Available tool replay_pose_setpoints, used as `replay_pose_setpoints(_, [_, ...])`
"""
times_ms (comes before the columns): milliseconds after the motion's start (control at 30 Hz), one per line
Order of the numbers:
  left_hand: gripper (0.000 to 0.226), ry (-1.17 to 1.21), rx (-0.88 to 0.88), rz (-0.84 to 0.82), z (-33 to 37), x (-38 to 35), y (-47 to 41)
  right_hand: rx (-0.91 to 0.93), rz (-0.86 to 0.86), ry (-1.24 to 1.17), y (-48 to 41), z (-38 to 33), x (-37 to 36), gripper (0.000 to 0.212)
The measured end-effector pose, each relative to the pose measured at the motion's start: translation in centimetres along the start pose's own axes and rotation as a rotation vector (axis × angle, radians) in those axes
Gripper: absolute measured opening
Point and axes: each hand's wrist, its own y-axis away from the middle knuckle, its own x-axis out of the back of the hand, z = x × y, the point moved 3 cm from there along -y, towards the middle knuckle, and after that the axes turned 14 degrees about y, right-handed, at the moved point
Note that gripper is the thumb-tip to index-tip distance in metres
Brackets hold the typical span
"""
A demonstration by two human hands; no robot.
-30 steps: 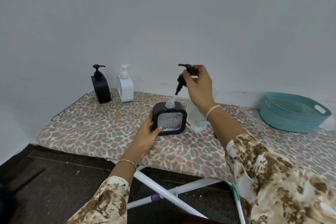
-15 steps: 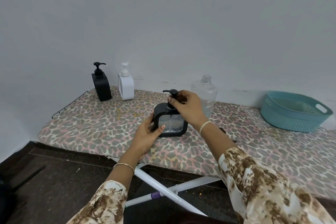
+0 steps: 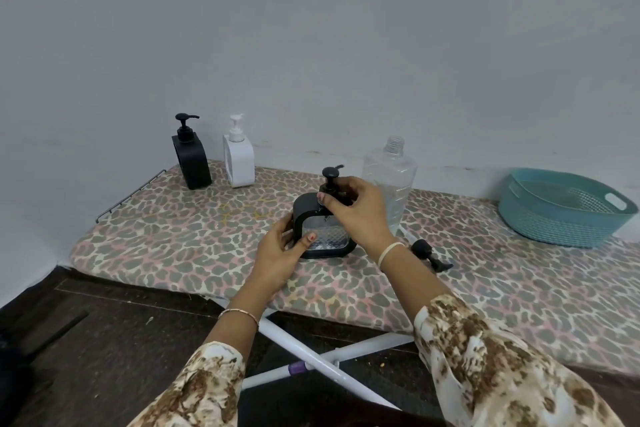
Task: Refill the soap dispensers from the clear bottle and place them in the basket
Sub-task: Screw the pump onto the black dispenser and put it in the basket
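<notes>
Two hands on dispenser [image 3: 329, 239]: L hand [image 3: 277, 260] grips its side, R hand [image 3: 360, 215] pinches pump [image 3: 329, 173], prob. tightening. Dispenser upright; basket [image 3: 554, 229] well off right, R hand nearer.

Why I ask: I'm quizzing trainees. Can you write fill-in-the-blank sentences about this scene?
The right hand grips the ____ of the clear-fronted dispenser.
The clear bottle has ____ cap on.
The basket sits at the board's ____ end.
Missing: pump, no, right.
</notes>
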Motion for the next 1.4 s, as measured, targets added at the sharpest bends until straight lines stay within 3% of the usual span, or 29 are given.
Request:
replay_pose_setpoints(167, [0.069, -0.03, -0.022, -0.001, -0.1, 0.1, -0.2, -0.017, 0.09, 0.035, 0.2, 0.2, 0.2, 0.044])
replay_pose_setpoints(267, [0.067, -0.023, -0.03, 0.0, 0.0, 0.1, -0.2, 0.032, 0.03, 0.073, 0.6, 0.3, -0.4, 0.052])
replay_pose_setpoints(433, [0.071, -0.019, -0.023, 0.009, -0.2, 0.1, -0.2, 0.016, -0.086, 0.002, 0.4, 0.2, -0.5, 0.029])
replay_pose_setpoints(667, [0.068, -0.026, -0.026, 0.008, -0.2, 0.2, -0.2, -0.027, 0.007, 0.006, -0.4, -0.2, 0.4, 0.041])
replay_pose_setpoints(867, [0.069, -0.019, -0.024, 0.012, 0.0, -0.1, -0.3, -0.021, -0.13, -0.051, 0.2, 0.2, -0.3, 0.035])
replay_pose_setpoints(1000, [0.074, -0.019, -0.024, 0.011, -0.2, 0.1, -0.2, -0.02, -0.013, 0.007, 0.3, 0.3, -0.2, 0.028])
replay_pose_setpoints(1100, [0.081, -0.026, -0.026, 0.009, -0.1, 0.1, -0.2, -0.034, 0.041, 0.012, 0.2, 0.0, -0.3, 0.037])
replay_pose_setpoints(1300, [0.081, -0.018, -0.022, 0.024, 0.0, 0.0, 0.0, -0.015, -0.098, -0.057, 0.1, 0.2, -0.5, 0.024])
replay_pose_setpoints(1400, [0.072, -0.054, -0.061, 0.079, 0.0, -0.1, 0.0, -0.002, -0.025, 0.017, -0.1, 0.3, 0.0, 0.021])
